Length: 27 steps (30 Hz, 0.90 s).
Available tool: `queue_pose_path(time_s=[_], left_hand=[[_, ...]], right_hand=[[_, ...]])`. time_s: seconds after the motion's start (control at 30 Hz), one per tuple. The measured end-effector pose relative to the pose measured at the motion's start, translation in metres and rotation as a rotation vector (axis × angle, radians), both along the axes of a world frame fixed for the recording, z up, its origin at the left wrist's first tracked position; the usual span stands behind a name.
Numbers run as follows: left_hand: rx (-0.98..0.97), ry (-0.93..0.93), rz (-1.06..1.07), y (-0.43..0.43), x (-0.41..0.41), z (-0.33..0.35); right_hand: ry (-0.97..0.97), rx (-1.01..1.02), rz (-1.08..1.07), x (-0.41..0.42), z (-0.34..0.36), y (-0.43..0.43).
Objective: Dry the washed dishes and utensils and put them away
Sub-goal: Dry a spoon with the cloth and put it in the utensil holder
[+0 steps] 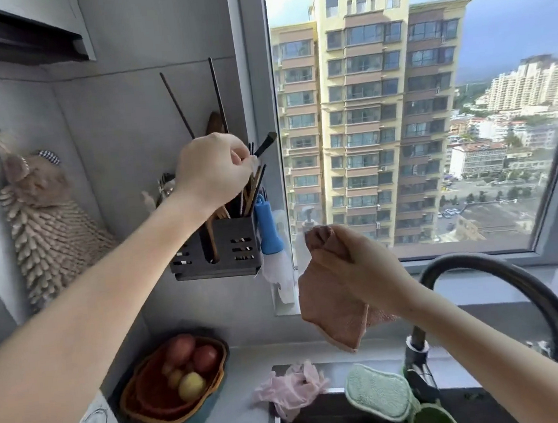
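Left hand (213,171) above the utensil holder (229,247)
Its grip pinched chopsticks (255,187); at four o'clock the right hand (352,265) grip clutched a pink cloth (329,309)

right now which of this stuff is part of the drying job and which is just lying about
In the job: left hand pinching chopsticks, utensil holder, right hand gripping pink cloth.
Lying about: fruit basket, pink glove, green sponge, hanging towel, faucet.
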<state>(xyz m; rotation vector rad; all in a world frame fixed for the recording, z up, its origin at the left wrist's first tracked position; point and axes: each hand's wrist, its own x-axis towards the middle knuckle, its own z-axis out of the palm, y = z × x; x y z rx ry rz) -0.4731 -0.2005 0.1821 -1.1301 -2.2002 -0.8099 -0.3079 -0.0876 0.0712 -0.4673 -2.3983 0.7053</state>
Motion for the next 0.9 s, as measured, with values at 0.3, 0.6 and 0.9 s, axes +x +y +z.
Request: queue_pose_path(time_s=[0.3,0.6,0.9], left_hand=[[-0.066,-0.135,-0.550,0.074,0.172,-0.053],[-0.168,-0.138,-0.723,0.194,0.371,-0.125],[-0.548,-0.446,-0.682,0.332,0.525,-0.260]], right_hand=[[0.104,-0.114,-0.070,0.190,-0.016,0.042],[-0.028,-0.132,-0.574,0.422,-0.070,0.127],[0.041,-0.474,-0.827,0.603,-0.120,0.222]])
